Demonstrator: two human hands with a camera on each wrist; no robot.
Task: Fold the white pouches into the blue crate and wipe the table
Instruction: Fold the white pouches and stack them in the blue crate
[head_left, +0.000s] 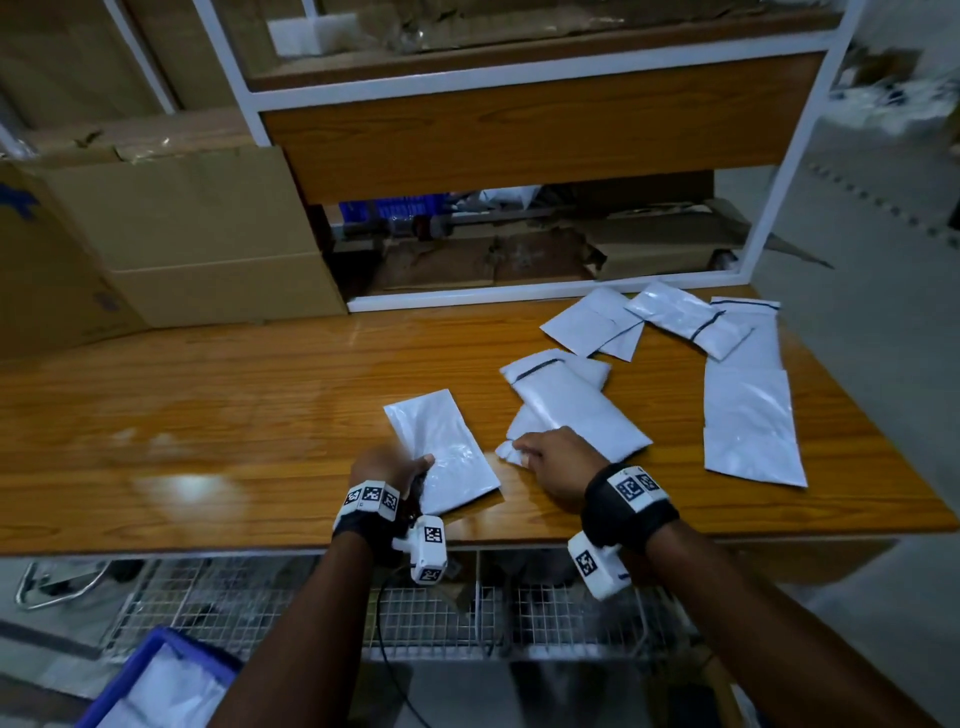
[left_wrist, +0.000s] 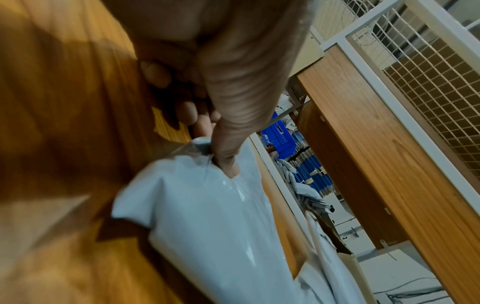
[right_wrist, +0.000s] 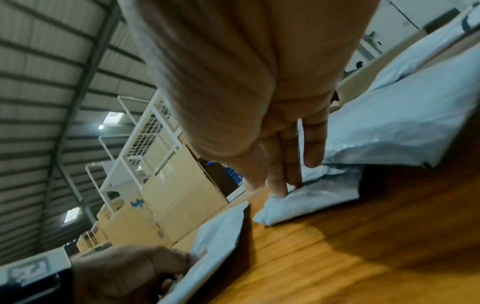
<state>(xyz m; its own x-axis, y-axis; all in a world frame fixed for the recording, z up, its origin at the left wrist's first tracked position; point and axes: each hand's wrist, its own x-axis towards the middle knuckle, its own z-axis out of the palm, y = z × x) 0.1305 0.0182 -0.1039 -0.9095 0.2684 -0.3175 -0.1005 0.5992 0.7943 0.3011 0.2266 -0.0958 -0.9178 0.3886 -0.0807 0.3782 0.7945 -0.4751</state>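
Observation:
My left hand (head_left: 400, 470) pinches the near-left edge of a folded white pouch (head_left: 444, 449), thumb on top and fingers under it (left_wrist: 228, 162); the pouch is lifted a little off the wooden table (head_left: 208, 415). My right hand (head_left: 550, 457) lies with straight fingers (right_wrist: 279, 185) on the crumpled near corner of a second white pouch (head_left: 566, 410). Several more white pouches (head_left: 748, 415) lie at the table's right and back right. The blue crate (head_left: 171, 680) stands on the floor at the lower left, white material inside it.
Cardboard boxes (head_left: 197, 228) stand on the table's back left. A white-framed wooden shelf unit (head_left: 519, 135) closes the back edge. A wire-mesh shelf (head_left: 415, 608) runs under the table's front edge, with a black cable hanging there.

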